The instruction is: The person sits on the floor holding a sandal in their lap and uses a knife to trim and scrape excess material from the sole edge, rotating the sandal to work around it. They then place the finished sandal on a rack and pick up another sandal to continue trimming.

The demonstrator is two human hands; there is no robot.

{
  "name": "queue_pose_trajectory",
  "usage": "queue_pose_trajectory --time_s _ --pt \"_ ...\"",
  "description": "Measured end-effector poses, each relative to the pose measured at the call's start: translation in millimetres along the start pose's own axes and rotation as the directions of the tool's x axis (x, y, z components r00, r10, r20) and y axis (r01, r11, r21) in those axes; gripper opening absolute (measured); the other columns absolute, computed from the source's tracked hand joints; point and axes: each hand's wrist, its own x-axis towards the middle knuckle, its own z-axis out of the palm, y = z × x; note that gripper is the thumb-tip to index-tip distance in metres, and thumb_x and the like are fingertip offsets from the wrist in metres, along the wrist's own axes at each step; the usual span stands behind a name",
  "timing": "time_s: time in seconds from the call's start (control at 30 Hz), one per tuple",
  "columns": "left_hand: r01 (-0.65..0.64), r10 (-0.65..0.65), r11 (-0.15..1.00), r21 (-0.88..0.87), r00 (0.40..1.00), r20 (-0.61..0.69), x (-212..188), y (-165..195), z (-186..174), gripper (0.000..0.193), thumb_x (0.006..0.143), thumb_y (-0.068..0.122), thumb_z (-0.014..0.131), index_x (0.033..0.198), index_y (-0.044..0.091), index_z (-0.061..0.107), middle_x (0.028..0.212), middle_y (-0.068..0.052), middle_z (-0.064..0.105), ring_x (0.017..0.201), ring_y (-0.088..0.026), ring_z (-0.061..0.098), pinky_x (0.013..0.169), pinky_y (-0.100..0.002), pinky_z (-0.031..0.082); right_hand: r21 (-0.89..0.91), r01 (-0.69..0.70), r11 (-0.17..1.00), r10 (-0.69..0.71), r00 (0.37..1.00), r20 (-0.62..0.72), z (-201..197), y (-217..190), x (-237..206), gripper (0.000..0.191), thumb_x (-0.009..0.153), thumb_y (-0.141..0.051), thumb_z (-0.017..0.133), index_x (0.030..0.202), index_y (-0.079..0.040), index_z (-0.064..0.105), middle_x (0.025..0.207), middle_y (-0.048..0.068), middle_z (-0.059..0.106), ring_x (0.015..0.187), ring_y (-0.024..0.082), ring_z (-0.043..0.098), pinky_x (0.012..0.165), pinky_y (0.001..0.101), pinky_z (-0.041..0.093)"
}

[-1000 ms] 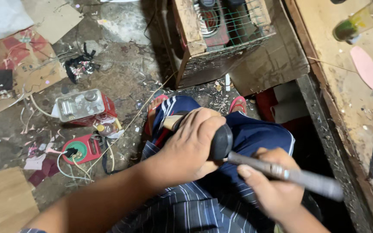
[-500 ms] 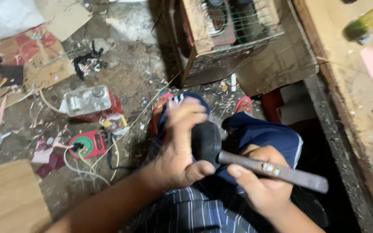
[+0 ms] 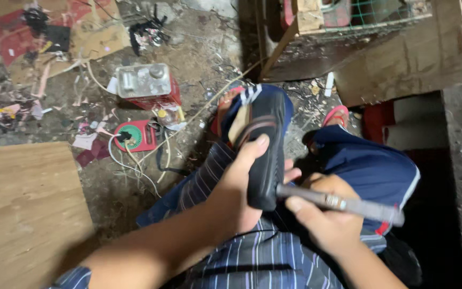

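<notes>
A dark shoe [image 3: 266, 144] is held up over the lap, sole side turned toward the camera, its toe pointing away toward the floor. It is gripped by the left hand [image 3: 241, 184], whose fingers are curled round the near edge of the sole, with the thumb laid along the side; the hand is closed firmly on the shoe. A grey metal tool [image 3: 343, 204], long and rod-like, is clasped in the right hand [image 3: 324, 222], the fingers wrapped fully around its shaft. The tool's near end is pressed against the heel part of the shoe, touching it, while its far end is pointed out to the right over a blue-clad knee [image 3: 372, 166]. Striped cloth [image 3: 263, 257] is seen beneath both hands. On the dirty floor to the left, a red box with a metal top [image 3: 148, 85] is placed near a small red round-faced device [image 3: 135, 135], with pale cords trailing between them. A sheet of plywood [image 3: 25, 208] is laid at the lower left, and a wooden crate with wire mesh [image 3: 359, 27] is set at the top right
</notes>
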Motion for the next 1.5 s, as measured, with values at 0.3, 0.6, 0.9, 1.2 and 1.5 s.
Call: queue_pose_trajectory --time_s 0.3,0.6,0.9,1.2,1.5 --pt "-0.320 0.309 0.916 0.241 0.948 0.083 58 -22 -8 0.036 0.095 0.029 0.072 0.113 -0.001 0.063 0.089 -0.017 0.062 0.073 -0.027 0.060 0.063 -0.042 0.051 -0.098 0.146 0.984 -0.159 0.977 -0.145 7 -9 -3 0.023 0.088 -0.008 0.079 0.087 -0.006 0.057 0.075 0.001 0.063 0.062 0.008 0.055 0.058 0.0248 0.043" --pt "-0.455 0.430 0.843 0.287 0.891 0.147 58 -20 -8 0.060 0.089 0.011 0.064 0.144 0.006 0.043 0.123 -0.005 0.058 0.109 -0.015 0.056 0.096 -0.032 0.047 -0.094 -0.175 0.980 0.152 0.964 -0.217 -14 0 8 0.020 0.082 -0.013 0.081 0.075 -0.007 0.063 0.066 0.000 0.066 0.055 0.006 0.053 0.050 0.0251 0.043" --pt "-0.483 0.410 0.843 0.235 0.861 0.301 51 -21 -20 0.060 0.092 0.010 0.060 0.148 0.001 0.042 0.134 -0.006 0.056 0.122 -0.014 0.053 0.106 -0.031 0.042 -0.204 -0.179 0.962 0.130 0.963 -0.236 -2 -3 33 0.027 0.082 -0.015 0.084 0.075 -0.008 0.059 0.069 -0.002 0.062 0.063 0.005 0.053 0.056 0.0237 0.044" --pt "-0.514 0.327 0.785 0.346 0.818 0.473 55 -26 -16 0.052 0.100 0.013 0.058 0.145 0.002 0.036 0.121 -0.011 0.061 0.112 -0.020 0.060 0.101 -0.037 0.049 0.018 -0.153 0.988 0.154 0.979 -0.136 -28 9 22 0.059 0.074 -0.024 0.090 0.114 -0.005 0.052 0.106 0.004 0.063 0.096 0.013 0.057 0.084 0.0296 0.046" --pt "-0.629 0.335 0.704 0.331 0.704 0.626 82 38 21 0.054 0.101 0.020 0.062 0.144 0.000 0.036 0.130 -0.013 0.062 0.115 -0.020 0.064 0.095 -0.033 0.056 -0.508 -0.359 0.783 0.300 0.933 -0.197 -109 -37 -2 0.069 0.053 -0.030 0.097 0.100 -0.005 0.054 0.108 0.005 0.067 0.099 0.016 0.061 0.090 0.0349 0.050"
